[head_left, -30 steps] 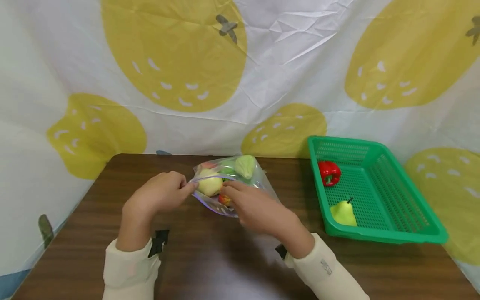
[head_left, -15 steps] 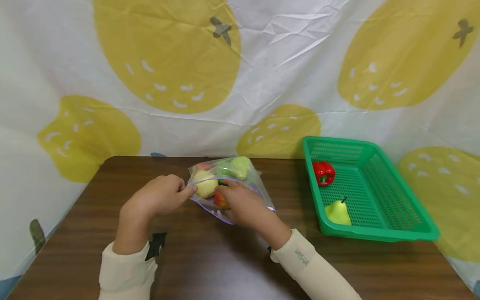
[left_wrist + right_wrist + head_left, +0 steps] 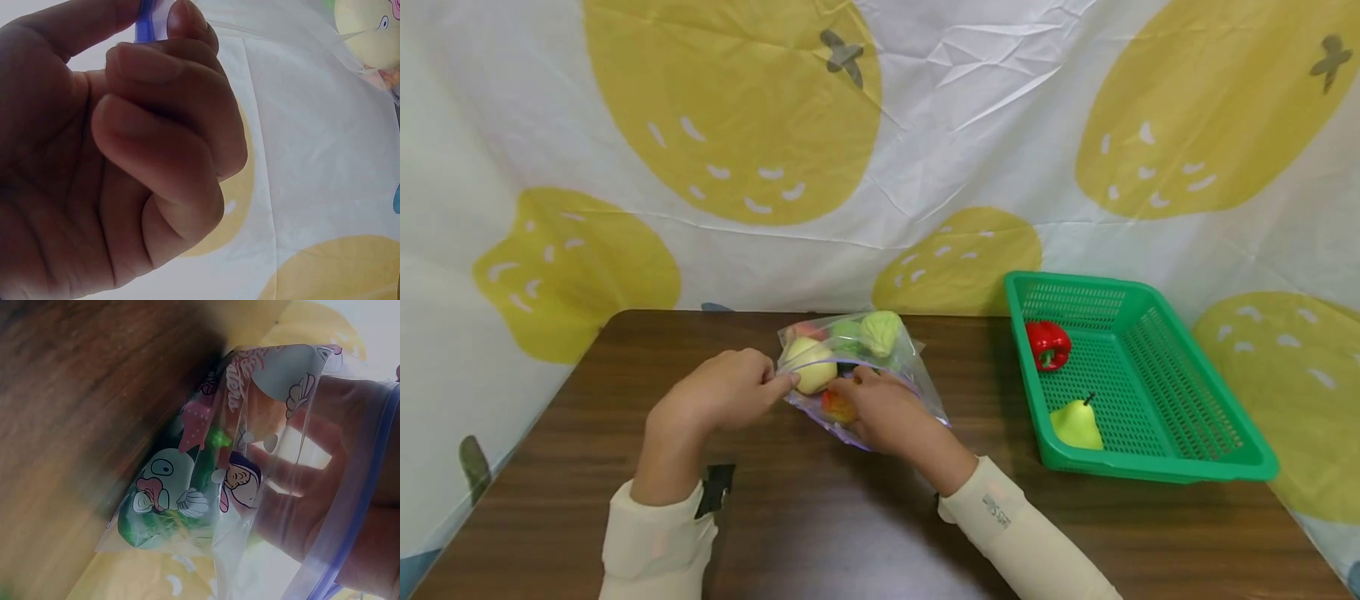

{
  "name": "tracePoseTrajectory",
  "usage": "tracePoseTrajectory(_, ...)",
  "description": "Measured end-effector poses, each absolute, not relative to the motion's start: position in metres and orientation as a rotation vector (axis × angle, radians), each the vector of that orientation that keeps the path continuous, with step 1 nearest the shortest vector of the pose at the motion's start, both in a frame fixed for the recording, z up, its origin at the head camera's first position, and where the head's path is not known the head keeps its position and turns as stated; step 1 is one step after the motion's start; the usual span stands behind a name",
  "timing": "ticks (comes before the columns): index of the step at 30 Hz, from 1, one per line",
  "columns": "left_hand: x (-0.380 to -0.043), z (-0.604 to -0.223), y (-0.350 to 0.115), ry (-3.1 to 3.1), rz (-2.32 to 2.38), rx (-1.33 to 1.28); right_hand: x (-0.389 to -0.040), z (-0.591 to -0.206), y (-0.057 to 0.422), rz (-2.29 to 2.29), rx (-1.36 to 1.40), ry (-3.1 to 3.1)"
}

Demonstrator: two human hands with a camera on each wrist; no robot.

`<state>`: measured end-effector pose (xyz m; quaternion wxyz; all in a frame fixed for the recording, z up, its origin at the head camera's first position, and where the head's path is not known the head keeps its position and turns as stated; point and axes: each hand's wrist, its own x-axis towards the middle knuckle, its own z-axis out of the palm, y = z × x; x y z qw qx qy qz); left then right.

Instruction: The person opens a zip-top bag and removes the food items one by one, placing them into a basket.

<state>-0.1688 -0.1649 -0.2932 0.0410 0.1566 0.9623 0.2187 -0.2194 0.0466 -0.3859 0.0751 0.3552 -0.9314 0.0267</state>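
Observation:
A clear zip bag (image 3: pixel 922 385) with a purple zip edge lies on the table, printed with cartoon figures. My left hand (image 3: pixel 730 390) pinches its rim on the left; in the left wrist view, thumb and forefinger hold the blue-purple strip (image 3: pixel 145 22). Reaching inside through the mouth, my right hand (image 3: pixel 887 411) has its fingers around a red-and-orange fruit (image 3: pixel 837 407). Also inside are a pale yellow round fruit (image 3: pixel 812 367), a light green chayote-like piece (image 3: pixel 880 332), something reddish (image 3: pixel 806 330) and a dark green piece (image 3: pixel 137 528). Plastic and fingers partly hide the contents.
A green basket (image 3: pixel 1157 467) stands on the right of the brown wooden table (image 3: pixel 820 517). It holds a red bell pepper (image 3: pixel 1048 345) and a yellow-green pear (image 3: pixel 1077 424). A lemon-print cloth (image 3: pixel 955 167) hangs behind the table.
My right hand has shifted left and slightly down within the bag, along with the red-and-orange fruit. My left hand keeps its pinch on the rim. The head view has turned slightly right.

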Motion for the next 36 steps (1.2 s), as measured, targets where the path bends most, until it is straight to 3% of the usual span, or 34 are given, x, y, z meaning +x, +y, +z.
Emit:
tracePoseTrajectory(14, -0.168, -0.292, -0.165, 2.933, 0.672, 0.468, -0.215, -0.377, 0.050, 0.177, 1.164, -2.774)
tracePoseTrajectory(36, -0.168, -0.290, -0.167, 2.925, 0.668, 0.433, -0.171, -0.317, 0.069, 0.296, 1.258, -2.720)
